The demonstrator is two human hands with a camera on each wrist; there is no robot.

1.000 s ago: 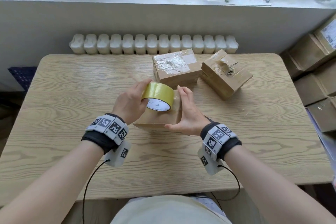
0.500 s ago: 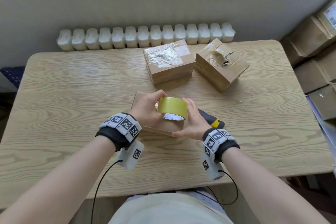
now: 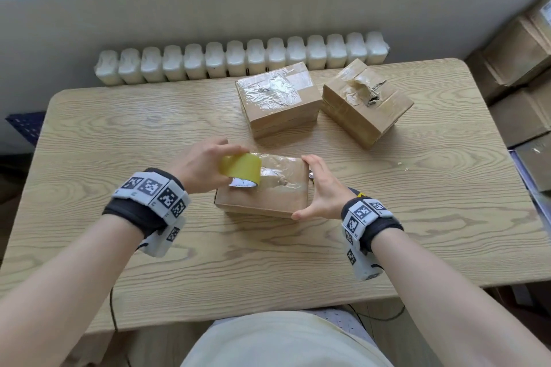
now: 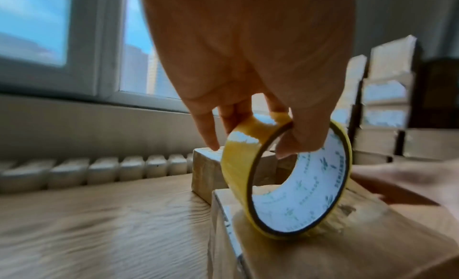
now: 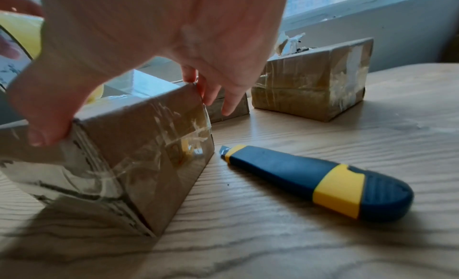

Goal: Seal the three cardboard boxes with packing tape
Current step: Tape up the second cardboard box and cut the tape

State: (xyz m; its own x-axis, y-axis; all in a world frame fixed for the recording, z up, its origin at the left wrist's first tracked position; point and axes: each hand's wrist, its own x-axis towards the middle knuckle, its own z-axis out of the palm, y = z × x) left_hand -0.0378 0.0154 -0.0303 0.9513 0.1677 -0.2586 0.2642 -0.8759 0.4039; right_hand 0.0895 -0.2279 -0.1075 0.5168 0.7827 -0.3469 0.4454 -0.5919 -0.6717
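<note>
The near cardboard box (image 3: 262,202) lies on the table in front of me. My left hand (image 3: 214,158) grips the yellow tape roll (image 3: 240,168), thumb inside its white core (image 4: 305,187), and the roll stands on edge on the left part of the box top. A clear strip of tape (image 3: 283,170) runs from the roll to the right across the lid. My right hand (image 3: 317,188) grips the box's right end, thumb (image 5: 42,134) at the near corner and fingers at the far one. Two more taped boxes, one (image 3: 277,98) and another (image 3: 366,101), stand behind.
A blue and yellow utility knife (image 5: 320,181) lies on the wooden table (image 3: 417,188) just right of the near box, under my right wrist. A radiator (image 3: 238,59) runs along the table's far edge. Stacked cartons (image 3: 521,68) stand off the right side.
The left hand has drawn the roll leftward over the box top, leaving tape behind it. The right hand left the roll and now grips the box's right end.
</note>
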